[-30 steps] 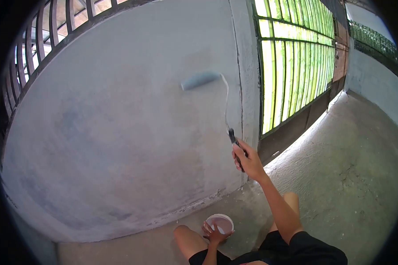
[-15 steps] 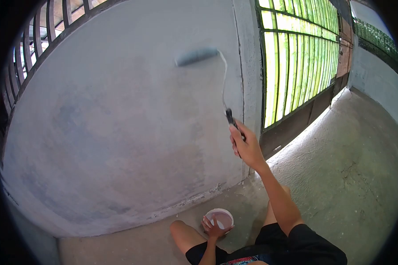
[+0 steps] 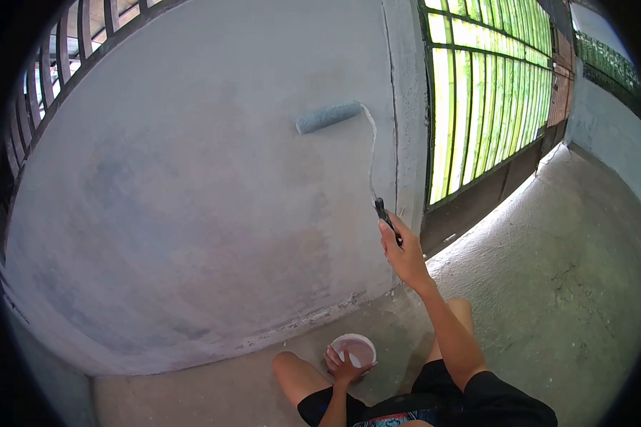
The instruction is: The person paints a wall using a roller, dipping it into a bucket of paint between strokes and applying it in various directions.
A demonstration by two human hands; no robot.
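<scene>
Low between the bent knees, the left hand [image 3: 345, 368] is curled around the rim of a small paint tub [image 3: 355, 349] on the floor. Higher up, the right hand [image 3: 404, 256], arm extended, is closed on the paint roller [image 3: 329, 117], pressed to the grey wall [image 3: 192, 178].

Roller [image 3: 328, 117]: grey-blue sleeve, slightly tilted, pressed against the wall [image 3: 192, 178]; a thin wire frame runs down to a black handle [image 3: 382, 211]. Cup [image 3: 355, 350]: round, upright, pale pinkish inside, low near the wall's base.
</scene>
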